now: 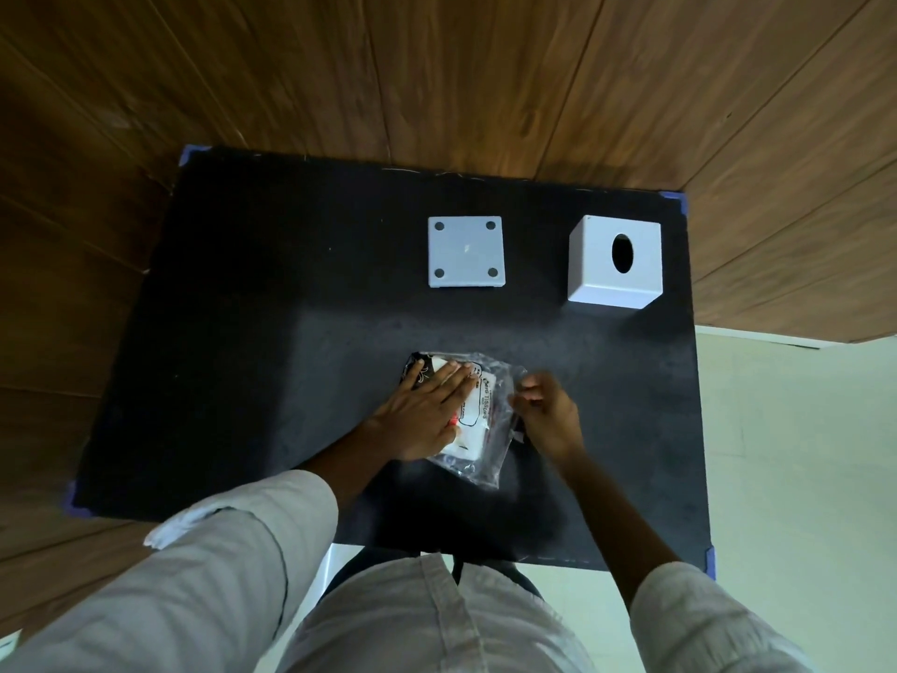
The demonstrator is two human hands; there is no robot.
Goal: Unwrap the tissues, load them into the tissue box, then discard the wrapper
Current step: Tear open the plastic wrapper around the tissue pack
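A pack of tissues (478, 405) in a clear printed plastic wrapper (480, 466) lies on the black table (272, 332), near its front middle. My left hand (422, 410) lies flat on top of the pack, fingers spread, pressing it down. My right hand (551, 410) is at the pack's right edge, its fingers pinched on the wrapper's plastic there. A white cube-shaped tissue box (615, 262) with an oval hole in its top stands at the back right. Its flat white base plate (466, 252), with four dark dots at the corners, lies to the left of it.
The table has blue tape at its corners and stands against a wooden wall at the back and left. A pale floor shows at the right. My light sleeves and lap fill the bottom of the view.
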